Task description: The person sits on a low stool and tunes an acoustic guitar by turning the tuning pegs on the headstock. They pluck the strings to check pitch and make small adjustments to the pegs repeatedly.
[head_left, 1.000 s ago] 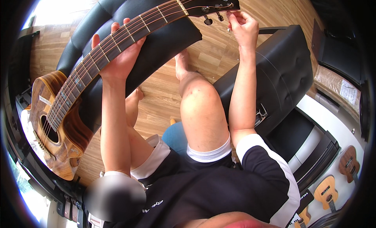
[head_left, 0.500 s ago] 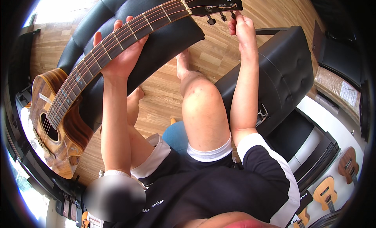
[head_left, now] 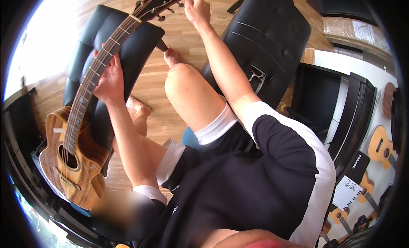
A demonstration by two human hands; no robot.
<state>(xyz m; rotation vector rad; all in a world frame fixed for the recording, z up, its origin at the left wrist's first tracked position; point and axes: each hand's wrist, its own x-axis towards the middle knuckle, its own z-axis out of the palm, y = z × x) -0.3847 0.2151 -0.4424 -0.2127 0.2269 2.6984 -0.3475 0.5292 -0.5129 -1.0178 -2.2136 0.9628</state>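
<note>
A glossy brown wooden acoustic guitar is held slanted beside a black cushioned leather bench, its neck cradled by the loosely spread left hand; the right hand is curled by the black headstock, any pinch unclear; headstock work seems in hand, a steadied neck called for

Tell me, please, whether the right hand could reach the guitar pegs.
Probably yes: the right hand is close to the headstock and its near pegs, with nothing visible in the way.
</note>
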